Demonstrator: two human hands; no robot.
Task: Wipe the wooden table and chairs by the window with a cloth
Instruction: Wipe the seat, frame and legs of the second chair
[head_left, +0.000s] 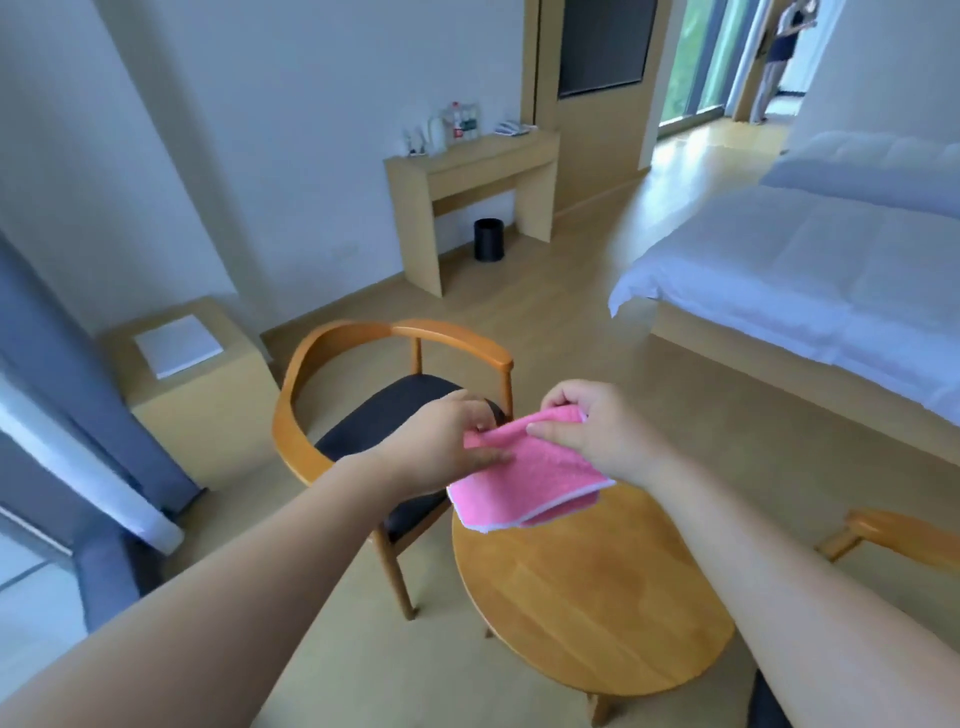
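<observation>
Both hands — left hand (447, 447), right hand (587, 426) — pinch the folded cloth (530, 483) above the table (587, 597); recommended: fold flat before wiping.

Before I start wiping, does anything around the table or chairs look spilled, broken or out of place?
Nothing stands out. The round wooden table looks bare and dry, the wooden armchair with a dark seat stands upright, and both hands hold the folded pink cloth above the table.

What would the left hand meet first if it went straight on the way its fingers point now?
The left hand points right, across the cloth it already pinches. Going on, it would probably meet the right hand, which holds the cloth's other side. Depth is unclear.
</observation>
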